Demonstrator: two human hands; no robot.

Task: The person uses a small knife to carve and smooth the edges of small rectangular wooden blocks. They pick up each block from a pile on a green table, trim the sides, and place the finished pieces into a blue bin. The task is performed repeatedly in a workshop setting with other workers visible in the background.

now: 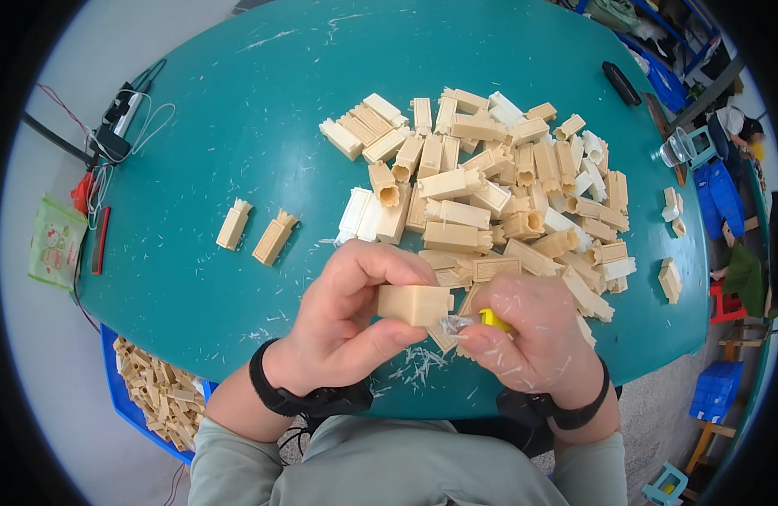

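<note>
My left hand (343, 316) is closed around a beige plastic block (410, 305), thumb below and fingers above, its notched end turned to the right. In a closed grip, my right hand (537, 337) has a yellow-handled knife (494, 320). The knife's tip end meets or nearly meets the notched end of the block; the exact contact is blurred. White shavings cling to the right hand, and more shavings (418, 364) lie on the table just below the block. Beyond both hands spreads a large pile of similar hollow beige and white blocks (456, 211).
Two loose blocks (272, 238) lie left of the pile on the green table (186, 152). A few more blocks (670, 281) sit at the right edge, near a clear cup (678, 148). A blue crate (123, 405) full of blocks stands lower left. A power strip (129, 114) is far left.
</note>
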